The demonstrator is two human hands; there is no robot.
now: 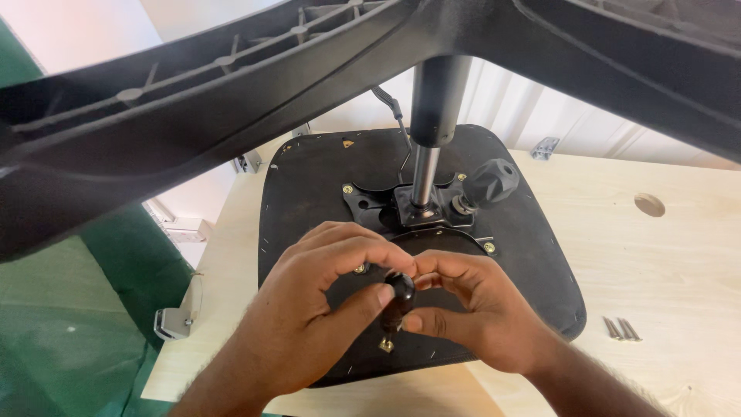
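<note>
Both hands curl nearly closed around one dark screwdriver handle (400,292): the left hand (324,301) pinches it with thumb and fingers, the right hand (471,305) with its fingertips. The tool stands nearly upright, tip down on a brass screw (386,345) in the overturned seat (532,255). Behind rise the metal post (424,174) and a black knob (490,181); chair legs (193,108) spread overhead. Loose screws (621,329) lie on the table (664,262).

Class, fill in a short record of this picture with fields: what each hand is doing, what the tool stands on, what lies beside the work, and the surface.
Left hand: left hand grips the dark screwdriver handle
Right hand: right hand pinches the same handle from the other side
Tool stands on: a brass screw in the upturned black chair seat
Above: metal column rising to the chair base
Beside: loose screws and a round knob
Surface: pale wooden table
</note>
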